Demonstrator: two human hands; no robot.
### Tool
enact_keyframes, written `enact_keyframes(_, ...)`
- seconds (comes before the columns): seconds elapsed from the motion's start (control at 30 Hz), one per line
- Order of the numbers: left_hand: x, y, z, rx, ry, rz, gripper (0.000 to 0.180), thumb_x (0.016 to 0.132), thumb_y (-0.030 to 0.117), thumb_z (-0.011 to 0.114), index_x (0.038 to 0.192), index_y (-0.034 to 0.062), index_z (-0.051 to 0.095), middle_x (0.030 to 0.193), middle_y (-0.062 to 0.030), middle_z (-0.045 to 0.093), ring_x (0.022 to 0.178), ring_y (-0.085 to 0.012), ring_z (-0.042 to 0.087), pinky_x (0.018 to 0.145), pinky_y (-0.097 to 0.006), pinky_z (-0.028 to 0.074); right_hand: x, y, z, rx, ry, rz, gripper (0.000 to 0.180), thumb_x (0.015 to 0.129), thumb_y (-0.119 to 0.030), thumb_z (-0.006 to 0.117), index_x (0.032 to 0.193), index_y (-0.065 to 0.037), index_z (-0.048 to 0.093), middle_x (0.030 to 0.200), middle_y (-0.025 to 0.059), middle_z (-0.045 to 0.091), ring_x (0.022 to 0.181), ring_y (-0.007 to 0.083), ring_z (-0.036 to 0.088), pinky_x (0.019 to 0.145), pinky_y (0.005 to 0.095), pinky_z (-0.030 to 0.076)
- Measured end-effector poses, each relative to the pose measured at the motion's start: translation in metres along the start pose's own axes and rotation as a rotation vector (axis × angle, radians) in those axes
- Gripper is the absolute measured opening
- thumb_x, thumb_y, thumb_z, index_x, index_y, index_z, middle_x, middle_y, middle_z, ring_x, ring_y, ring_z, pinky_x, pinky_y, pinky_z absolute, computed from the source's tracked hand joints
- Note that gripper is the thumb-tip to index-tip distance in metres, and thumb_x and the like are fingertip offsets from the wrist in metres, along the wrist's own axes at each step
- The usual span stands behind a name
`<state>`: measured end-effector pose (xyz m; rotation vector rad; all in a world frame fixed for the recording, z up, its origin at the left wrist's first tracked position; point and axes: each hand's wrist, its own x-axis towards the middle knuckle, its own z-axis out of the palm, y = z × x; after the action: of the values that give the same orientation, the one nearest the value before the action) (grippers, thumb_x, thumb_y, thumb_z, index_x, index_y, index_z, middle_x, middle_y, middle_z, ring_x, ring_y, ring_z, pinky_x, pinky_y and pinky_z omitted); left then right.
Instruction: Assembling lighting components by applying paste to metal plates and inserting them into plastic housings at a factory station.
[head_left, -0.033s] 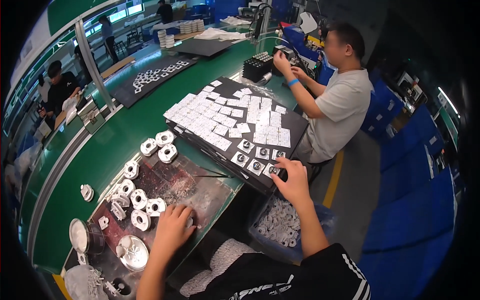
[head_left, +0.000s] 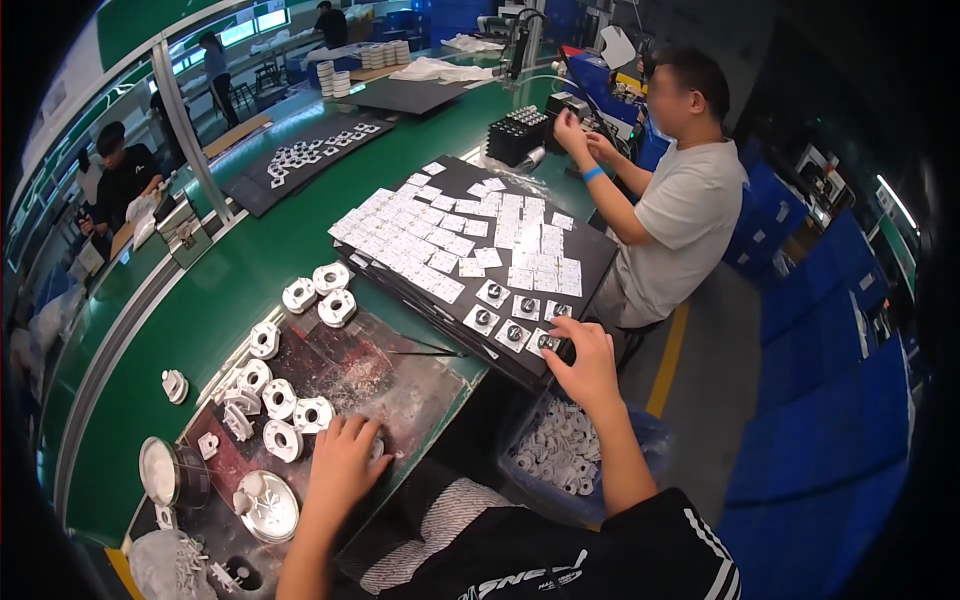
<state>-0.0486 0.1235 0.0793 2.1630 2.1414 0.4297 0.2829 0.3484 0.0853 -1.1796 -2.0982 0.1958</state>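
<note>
My left hand is closed over a pale round part at the worktop's right edge; the palm hides most of it. Just beyond its fingers lie several white ring-shaped housings. My right hand reaches to the near corner of the black board. Its thumb and forefinger close on a small white square plate with a dark round centre, which rests on the board. Several like plates are grouped beside it, and many flat white square pieces cover the board farther back.
A clear cup, a round dish and a bag of small white pins stand at lower left. Tweezers lie near the board. A lined bin of white parts is below. A co-worker sits at right.
The co-worker's hands have shifted slightly to the right. My two hands stay in nearly the same places.
</note>
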Motion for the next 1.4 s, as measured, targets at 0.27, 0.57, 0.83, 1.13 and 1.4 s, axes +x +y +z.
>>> enact_keyframes(0.27,-0.056,0.019,-0.010,-0.028,0.124,-0.319,0.072,0.069,0.033,0.092,0.129,0.0058,0.062,0.122,-0.0134,0.062,0.109,-0.0350,0.058,0.091,-0.045,0.047,0.012,-0.018,0.001,0.089,0.061,-0.010,0.047,0.073,-0.008,0.085,0.119,-0.012,0.072,0.101,0.0034,0.077,0.103,0.0273,0.066,0.093,0.0413,0.047)
enact_keyframes(0.57,-0.084,0.020,0.016,0.081,0.262,-0.759,0.076,0.070,0.056,0.089,0.106,-0.0006,0.055,0.103,-0.0170,0.057,0.093,-0.0369,0.060,0.077,-0.046,0.047,-0.043,-0.137,0.033,0.827,-0.343,-0.073,0.058,0.072,-0.006,0.090,0.125,-0.007,0.065,0.106,0.0047,0.079,0.097,0.0149,0.072,0.080,0.0280,0.045)
enact_keyframes(0.83,-0.123,0.057,-0.025,-0.708,0.511,-0.749,0.028,0.095,0.023,0.073,0.107,-0.0008,0.065,0.096,-0.0147,0.065,0.086,-0.0300,0.062,0.078,-0.040,0.049,-0.049,-0.215,0.063,0.838,-0.519,-0.612,0.058,0.071,-0.008,0.092,0.123,-0.009,0.069,0.102,0.0033,0.079,0.100,0.0216,0.069,0.091,0.0356,0.050)
enact_keyframes(1.13,-0.131,0.061,0.013,-1.552,0.595,-0.717,0.016,0.108,0.019,0.062,0.104,0.0035,0.064,0.088,-0.0011,0.067,0.077,-0.0043,0.055,0.066,-0.022,0.042,-0.056,-0.231,0.068,0.836,-0.510,-0.747,0.066,0.069,-0.017,0.094,0.129,-0.008,0.068,0.115,0.0052,0.075,0.103,0.0257,0.068,0.092,0.0387,0.048)
enact_keyframes(1.4,-0.122,0.070,0.026,-2.381,0.510,-0.560,0.016,0.110,0.020,0.056,0.112,0.0053,0.061,0.092,-0.0016,0.065,0.077,-0.0084,0.056,0.072,-0.023,0.046,-0.090,-0.206,0.103,1.244,-0.889,-0.241,0.065,0.075,0.000,0.088,0.134,0.004,0.061,0.131,0.0177,0.068,0.125,0.0253,0.064,0.108,0.0394,0.050)
